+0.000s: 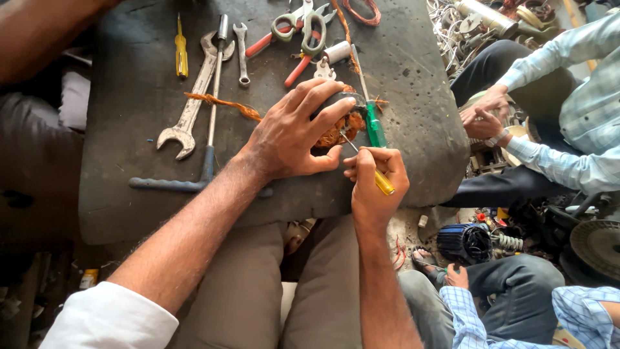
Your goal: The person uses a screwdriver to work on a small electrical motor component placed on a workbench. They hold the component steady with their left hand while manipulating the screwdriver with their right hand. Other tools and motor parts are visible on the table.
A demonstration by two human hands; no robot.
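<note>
My left hand [294, 132] grips a small round motor part with orange copper winding [339, 129] and presses it down on the dark worn work slab [129, 110]. My right hand [374, 184] holds a thin screwdriver with a yellow handle [383, 183]. Its metal tip pokes into the copper winding just under my left fingers. A green-handled screwdriver [374, 126] lies right beside the part.
On the slab lie a large open-end spanner [188, 110], a smaller spanner [241, 55], a long T-handled tool [210, 110], a yellow screwdriver [182, 55], scissors [309, 29] and red-handled pliers [300, 68]. Other people in checked shirts sit at the right among motor parts [465, 242].
</note>
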